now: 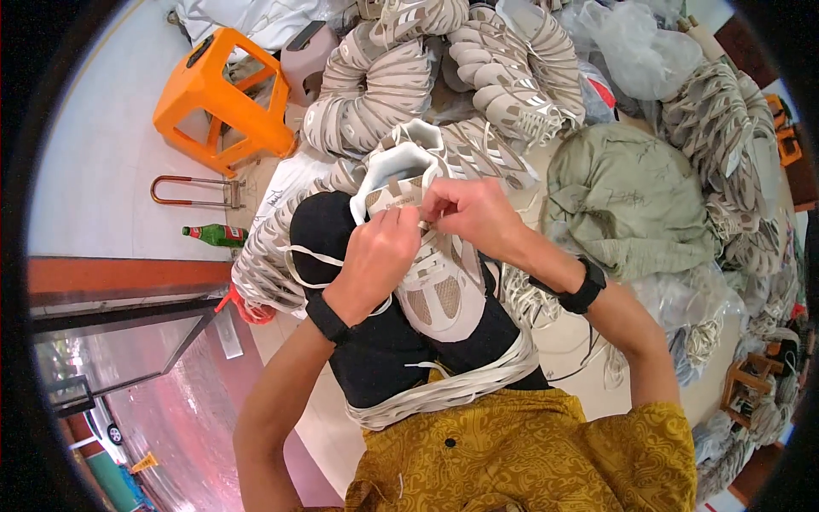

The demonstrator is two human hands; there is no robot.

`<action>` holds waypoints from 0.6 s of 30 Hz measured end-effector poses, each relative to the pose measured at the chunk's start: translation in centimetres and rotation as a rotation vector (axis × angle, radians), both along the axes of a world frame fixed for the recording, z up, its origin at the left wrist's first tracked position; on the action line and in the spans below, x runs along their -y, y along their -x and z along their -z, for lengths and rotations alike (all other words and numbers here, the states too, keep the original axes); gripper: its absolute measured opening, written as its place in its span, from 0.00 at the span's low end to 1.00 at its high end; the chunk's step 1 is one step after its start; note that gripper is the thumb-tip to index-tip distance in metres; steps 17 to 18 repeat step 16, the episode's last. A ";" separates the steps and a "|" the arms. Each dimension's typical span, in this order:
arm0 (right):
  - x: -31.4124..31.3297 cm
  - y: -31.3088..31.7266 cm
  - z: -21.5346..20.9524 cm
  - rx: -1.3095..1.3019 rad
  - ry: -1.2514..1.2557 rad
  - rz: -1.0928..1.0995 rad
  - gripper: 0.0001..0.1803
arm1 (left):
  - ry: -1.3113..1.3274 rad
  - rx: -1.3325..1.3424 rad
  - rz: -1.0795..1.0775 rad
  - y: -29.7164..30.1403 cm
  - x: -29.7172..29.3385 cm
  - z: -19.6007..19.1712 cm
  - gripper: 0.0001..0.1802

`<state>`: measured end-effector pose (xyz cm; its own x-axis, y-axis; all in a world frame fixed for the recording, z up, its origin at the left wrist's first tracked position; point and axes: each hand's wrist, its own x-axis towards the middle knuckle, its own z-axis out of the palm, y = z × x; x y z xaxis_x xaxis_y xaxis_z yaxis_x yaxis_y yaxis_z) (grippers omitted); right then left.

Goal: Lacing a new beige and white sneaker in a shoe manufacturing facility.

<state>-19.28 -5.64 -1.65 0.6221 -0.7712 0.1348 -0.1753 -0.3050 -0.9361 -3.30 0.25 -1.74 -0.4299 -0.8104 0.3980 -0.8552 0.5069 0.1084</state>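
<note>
A beige and white sneaker [441,309] rests on my black-clad thighs, toe toward me and its padded collar away from me. My left hand [380,254] is closed at the sneaker's lacing area, fingers bent in against the tongue. Opposite it, my right hand [476,218] pinches at the upper eyelets, the fingertips of both hands close together. They appear to grip the white shoelace [314,253], which loops out beside my left wrist; its exact end is hidden by my fingers. Across my lap lies a bundle of white laces [452,388].
Long curved rows of nested sneakers [368,92] lie beyond my knees. An orange stool [223,101] and a green bottle [215,235] stand or lie to the left. At right sit an olive cloth bundle [627,200] and clear plastic bags [695,299]. Loose laces [527,299] lie beside my right leg.
</note>
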 end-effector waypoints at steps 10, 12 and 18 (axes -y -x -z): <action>-0.4 -1.0 -0.5 -0.273 0.381 -0.032 0.17 | 0.030 -0.039 -0.005 0.0 -0.4 0.3 0.05; -0.3 -1.1 -1.0 -0.385 0.414 -0.049 0.18 | 0.006 0.009 0.009 0.3 -0.5 0.3 0.06; 0.6 -1.9 -1.2 -0.508 0.384 -0.215 0.25 | -0.005 0.063 0.040 0.3 -0.9 -0.2 0.07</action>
